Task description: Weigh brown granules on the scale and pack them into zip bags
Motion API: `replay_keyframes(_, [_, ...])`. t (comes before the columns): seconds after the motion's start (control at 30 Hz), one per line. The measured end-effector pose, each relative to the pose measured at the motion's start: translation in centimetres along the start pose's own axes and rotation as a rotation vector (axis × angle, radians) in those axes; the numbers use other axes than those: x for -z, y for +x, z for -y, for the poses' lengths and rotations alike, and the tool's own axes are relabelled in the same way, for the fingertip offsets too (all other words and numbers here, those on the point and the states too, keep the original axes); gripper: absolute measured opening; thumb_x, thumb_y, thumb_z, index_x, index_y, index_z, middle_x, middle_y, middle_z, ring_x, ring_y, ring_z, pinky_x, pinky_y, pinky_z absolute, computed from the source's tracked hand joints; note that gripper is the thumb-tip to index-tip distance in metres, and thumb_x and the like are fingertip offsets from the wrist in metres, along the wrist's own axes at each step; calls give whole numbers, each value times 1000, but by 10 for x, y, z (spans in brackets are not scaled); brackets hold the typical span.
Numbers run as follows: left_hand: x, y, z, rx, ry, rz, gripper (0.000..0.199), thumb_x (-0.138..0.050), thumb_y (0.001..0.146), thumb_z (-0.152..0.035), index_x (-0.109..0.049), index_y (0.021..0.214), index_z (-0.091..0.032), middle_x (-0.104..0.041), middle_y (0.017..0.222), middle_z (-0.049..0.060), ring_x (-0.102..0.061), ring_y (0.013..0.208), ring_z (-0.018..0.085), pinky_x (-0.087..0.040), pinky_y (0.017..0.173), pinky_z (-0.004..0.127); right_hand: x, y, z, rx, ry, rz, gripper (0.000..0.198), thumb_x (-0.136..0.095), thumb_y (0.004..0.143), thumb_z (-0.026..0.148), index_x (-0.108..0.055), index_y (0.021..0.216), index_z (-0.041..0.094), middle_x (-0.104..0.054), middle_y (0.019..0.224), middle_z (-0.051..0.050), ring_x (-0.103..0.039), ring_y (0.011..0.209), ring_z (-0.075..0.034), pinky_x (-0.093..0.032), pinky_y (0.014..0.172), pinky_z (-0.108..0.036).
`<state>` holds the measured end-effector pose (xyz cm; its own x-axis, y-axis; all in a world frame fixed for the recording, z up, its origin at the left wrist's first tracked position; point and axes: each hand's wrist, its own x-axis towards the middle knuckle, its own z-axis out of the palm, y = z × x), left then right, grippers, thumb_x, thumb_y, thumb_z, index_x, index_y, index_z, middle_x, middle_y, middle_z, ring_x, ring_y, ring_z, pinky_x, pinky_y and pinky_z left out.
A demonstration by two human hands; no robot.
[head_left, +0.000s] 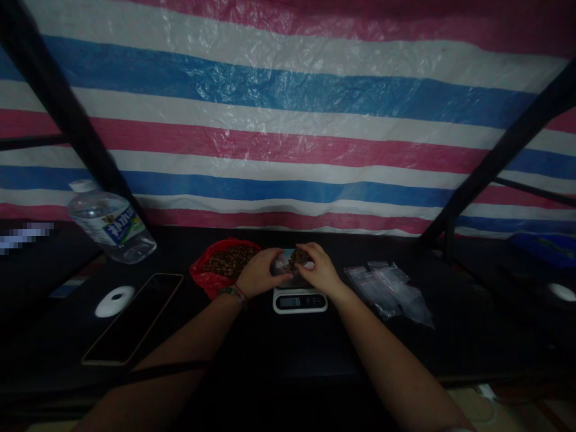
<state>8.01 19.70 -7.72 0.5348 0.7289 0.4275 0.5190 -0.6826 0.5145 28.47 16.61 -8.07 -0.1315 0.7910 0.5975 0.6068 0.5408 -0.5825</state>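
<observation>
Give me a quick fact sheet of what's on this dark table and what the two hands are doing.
left hand: grips the small clear bag over the scale
right hand: pinches the same bag at its top
bag contents: brown bits, too small to identify
scale: white, directly under the bag, display toward the person
red bag: open, holds brown bits, left of the scale
empty clear bags: loose pile, right of the scale
phone: face up, screen dark, at left
water bottle: far left
backdrop: striped tarp

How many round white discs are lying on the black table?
2. One white disc lies at the left beside the phone; another sits at the far right edge. More may be hidden in the dark corners.
</observation>
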Motion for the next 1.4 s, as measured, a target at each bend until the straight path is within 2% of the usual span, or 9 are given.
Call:
replay_keyframes(0.13, [-1,0,-1,-8,-34,12,60,-70,70,-49,-53,118,-18,-62,116,11,-59,106,27,-46,94,41,-3,-2,8,-17,44,41,49,-68,71,17,-55,119,22,-62,109,-7,-60,102,-20,-48,92,-39])
replay_keyframes(0.27, [1,0,-5,-9,-56,8,58,-70,70,-51,-53,116,-18,-63,112,10,-60,102,26,-47,90,39,-3,-4,11,-89,133,42,36,-69,71,16,-59,106,19,-65,105,-7,-63,96,-19,-51,86,-36])
replay_keyframes(0.37, [2,0,-8,-7,-88,8,57,-70,70,-51,-54,114,-18,-63,110,10,-61,100,26,-47,89,39,-2,-3,12,-63,205,43,28,-68,73,18,-63,101,22,-63,114,-7,-60,106,-20,-50,90,-37])
replay_keyframes(0.53, [3,0,-10,5,-136,14,53,-69,72,-46,-53,114,-17,-63,108,9,-61,98,25,-48,87,38,0,-3,12,-20,264,6,28,-63,81,22,-66,108,27,-62,116,-7,-58,111,-20,-49,94,-38])
replay_keyframes(0.73, [0,-1,-8,22,-193,17,51,-67,75,-43,-50,115,-17,-62,106,9,-61,95,24,-49,83,37,-4,-4,15,-124,372,0,38,-61,81,24,-61,118,29,-60,122,-7,-57,113,-20,-52,91,-36])
replay_keyframes(0.97, [0,-2,-7,9,-213,-15,50,-65,76,-45,-49,114,-16,-61,106,9,-60,95,23,-48,82,35,-6,-5,16,-140,449,-15,37,-59,82,24,-59,120,27,-59,124,-7,-59,110,-20,-53,91,-36])
replay_keyframes(1.27, [-4,-1,1,105,-220,-122,41,-59,81,-41,-49,112,-18,-63,97,5,-62,88,20,-50,79,33,-4,-3,14,-85,312,-26,39,-65,77,23,-61,116,28,-55,114,-8,-58,106,-21,-56,85,-38])
replay_keyframes(1.4, [-4,0,3,127,-205,-176,38,-58,82,-41,-49,111,-18,-63,97,6,-63,89,20,-50,80,34,-1,0,4,-112,262,-43,44,-64,76,18,-60,118,28,-53,113,-8,-57,103,-21,-57,83,-38])
